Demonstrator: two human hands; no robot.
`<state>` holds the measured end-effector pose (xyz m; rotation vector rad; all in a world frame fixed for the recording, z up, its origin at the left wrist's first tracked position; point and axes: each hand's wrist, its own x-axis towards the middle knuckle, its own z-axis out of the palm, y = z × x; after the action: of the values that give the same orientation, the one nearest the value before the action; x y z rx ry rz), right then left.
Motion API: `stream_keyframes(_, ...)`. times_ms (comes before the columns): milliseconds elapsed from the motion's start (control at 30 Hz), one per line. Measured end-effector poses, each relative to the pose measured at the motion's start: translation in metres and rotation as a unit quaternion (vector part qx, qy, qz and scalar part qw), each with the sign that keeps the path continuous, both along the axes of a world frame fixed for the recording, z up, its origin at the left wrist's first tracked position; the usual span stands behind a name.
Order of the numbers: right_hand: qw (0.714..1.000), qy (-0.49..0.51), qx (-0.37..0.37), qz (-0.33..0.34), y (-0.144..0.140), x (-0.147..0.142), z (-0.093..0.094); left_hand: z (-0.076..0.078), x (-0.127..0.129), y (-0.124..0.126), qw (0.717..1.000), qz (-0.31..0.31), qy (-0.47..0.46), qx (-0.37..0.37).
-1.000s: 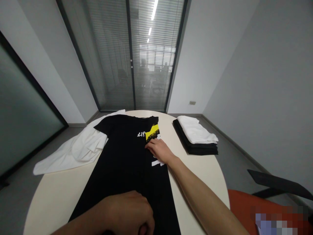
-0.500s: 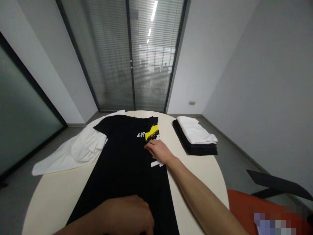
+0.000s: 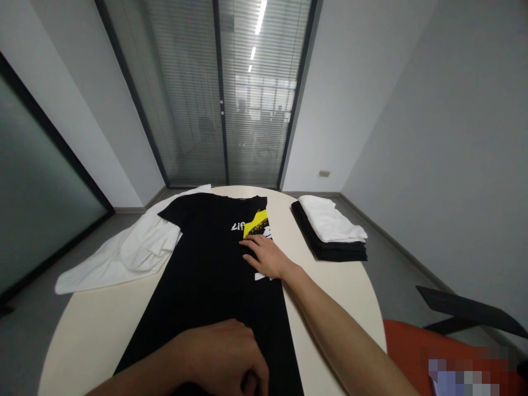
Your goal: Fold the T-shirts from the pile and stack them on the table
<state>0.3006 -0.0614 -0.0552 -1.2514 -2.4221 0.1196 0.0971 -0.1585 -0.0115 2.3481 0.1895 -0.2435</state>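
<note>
A black T-shirt with a yellow and white print lies lengthwise on the round table, its right side folded inward. My right hand rests flat on the folded part by the print, fingers stretched out and slightly apart. Low in the view, my left hand is over the lower part of the shirt with its fingers curled in. Whatever those fingers may hold is hidden beneath the hand.
Rumpled white cloth lies at the table's left, partly under the shirt's sleeve. At the right edge, folded white cloth tops a folded black stack. A red chair stands beside the pale table.
My right hand's fingers have spread and flattened on the shirt. My left hand has shifted slightly right and up, and turned a little.
</note>
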Motion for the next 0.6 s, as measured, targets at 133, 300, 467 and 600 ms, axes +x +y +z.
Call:
stream_keyframes(133, 1.0, -0.008, -0.018, -0.002, 0.002, 0.002, -0.009, -0.008, 0.004, 0.008, 0.988, 0.024, -0.117, 0.102)
stream_keyframes(300, 0.999, -0.026, -0.042, -0.018, 0.003, 0.0, -0.011, -0.015, 0.009, 0.019, 0.967, 0.04, -0.171, 0.186)
stream_keyframes(467, 0.996, -0.053, -0.061, -0.024, 0.001, -0.002, -0.009, -0.014, 0.011, 0.014, 0.976, 0.021, -0.115, 0.182)
stream_keyframes(600, 0.996, -0.063, -0.065, -0.026, 0.002, -0.003, -0.011, -0.011, 0.012, 0.008, 0.98, 0.01, -0.103, 0.168)
